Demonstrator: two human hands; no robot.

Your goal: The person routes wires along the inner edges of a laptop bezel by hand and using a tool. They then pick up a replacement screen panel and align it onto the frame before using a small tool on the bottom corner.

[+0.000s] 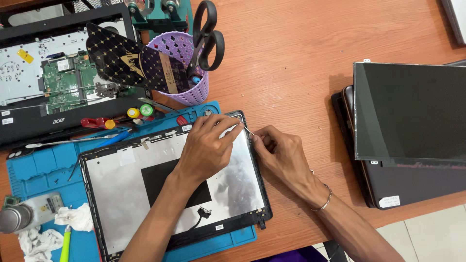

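A laptop lid back cover, silver foil inside with a black patch, lies on a blue work mat. My left hand rests on the cover's upper right part, fingers pressing near the corner. My right hand sits just off the cover's right edge and pinches a thin pale wire or strip that runs to that corner. A bracelet circles my right wrist.
An opened black laptop base with a green board lies at the upper left. A purple basket holds scissors and a black patterned card. Screwdrivers lie on the mat. A loose screen panel rests on another laptop at right.
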